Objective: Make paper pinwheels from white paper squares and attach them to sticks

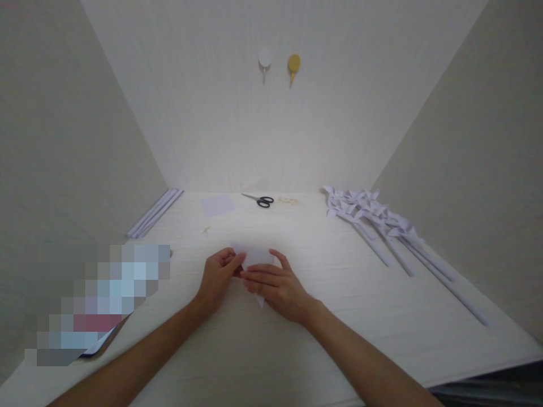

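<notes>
A small white sheet of paper (254, 255) lies on the pale table (331, 316) just in front of me. My left hand (218, 277) pinches its left edge with curled fingers. My right hand (278, 285) lies flat on the paper, fingers stretched out and pressing it down, so most of the sheet is hidden. A small corner of the paper pokes out below my right hand.
Black-handled scissors (259, 199) lie at the back by the wall, a square paper piece (217, 204) to their left. Several paper pinwheels on long rolled sticks (382, 226) lie at the right. Rolled paper sticks (155, 213) lean at the left wall. Two hooks (279, 63) hang above.
</notes>
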{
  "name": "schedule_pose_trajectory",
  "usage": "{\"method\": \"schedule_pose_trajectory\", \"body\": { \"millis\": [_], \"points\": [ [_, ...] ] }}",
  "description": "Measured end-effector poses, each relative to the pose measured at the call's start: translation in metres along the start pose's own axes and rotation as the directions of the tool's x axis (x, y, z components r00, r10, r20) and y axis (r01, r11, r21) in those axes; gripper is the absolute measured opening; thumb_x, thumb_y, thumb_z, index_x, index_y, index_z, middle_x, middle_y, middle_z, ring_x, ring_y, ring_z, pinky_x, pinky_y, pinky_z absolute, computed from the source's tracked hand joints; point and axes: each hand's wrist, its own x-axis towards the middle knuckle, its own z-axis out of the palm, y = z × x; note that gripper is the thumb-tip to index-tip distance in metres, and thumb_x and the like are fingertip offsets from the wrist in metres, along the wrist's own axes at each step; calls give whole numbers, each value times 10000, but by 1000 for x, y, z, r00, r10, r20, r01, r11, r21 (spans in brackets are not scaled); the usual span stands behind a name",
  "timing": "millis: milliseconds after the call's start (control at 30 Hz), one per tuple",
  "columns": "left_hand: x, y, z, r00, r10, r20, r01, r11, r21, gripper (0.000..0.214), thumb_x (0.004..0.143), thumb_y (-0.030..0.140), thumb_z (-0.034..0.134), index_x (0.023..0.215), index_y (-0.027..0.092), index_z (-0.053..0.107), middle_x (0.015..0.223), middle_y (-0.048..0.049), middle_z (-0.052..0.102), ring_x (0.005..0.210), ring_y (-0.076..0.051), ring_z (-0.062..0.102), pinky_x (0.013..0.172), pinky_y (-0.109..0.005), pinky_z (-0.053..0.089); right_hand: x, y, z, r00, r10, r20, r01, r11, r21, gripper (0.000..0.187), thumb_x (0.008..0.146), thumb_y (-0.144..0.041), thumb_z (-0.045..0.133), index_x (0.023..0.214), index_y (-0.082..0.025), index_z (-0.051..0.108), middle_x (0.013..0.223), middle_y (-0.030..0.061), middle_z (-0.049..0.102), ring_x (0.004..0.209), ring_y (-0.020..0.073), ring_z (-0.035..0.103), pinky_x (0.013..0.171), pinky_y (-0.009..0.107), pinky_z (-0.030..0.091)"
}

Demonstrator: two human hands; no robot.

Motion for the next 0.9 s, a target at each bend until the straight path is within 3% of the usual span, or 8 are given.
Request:
{"method": "schedule_pose_trajectory", "body": {
  "millis": [233, 333, 700, 900],
  "points": [
    [2, -3, -2, 999, 10, 45, -13, 998, 56, 228, 608, 304, 580, 533, 152, 427, 430, 62, 464, 398, -57, 421, 410, -171, 347, 0, 1, -4, 991, -108, 82, 112, 992, -49, 218, 822, -133, 378, 953, -188, 544, 1003, 3, 610, 1001, 110, 497, 979, 375, 223],
    [2, -3, -1, 999, 6, 42, -9, 997, 73, 228, 607, 299, 584, 522, 147, 437, 432, 58, 475, 411, -57, 429, 422, -170, 350, 1, 1, -5, 989, -136, 64, 140, 988, -59, 212, 821, -128, 377, 919, -177, 559, 949, 6, 634, 957, 110, 529, 965, 356, 268],
    [2, -1, 0, 997, -65, 32, 66, 997, -27, 219, 591, 249, 586, 508, 148, 411, 420, 59, 467, 395, -57, 434, 425, -178, 361, 3, -3, -6, 994, -105, -5, 105, 994, 17, 208, 812, -133, 393, 914, -196, 563, 913, 7, 646, 947, 96, 537, 928, 312, 343],
    [5, -1, -1, 999, -34, -23, 33, 997, -67, 227, 579, 261, 600, 540, 158, 400, 416, 74, 438, 390, -57, 418, 419, -179, 358, 2, -3, -5, 992, -123, -10, 124, 991, 54, 183, 796, -139, 425, 899, -194, 566, 897, 14, 651, 939, 92, 541, 921, 294, 351]
  ]
}}
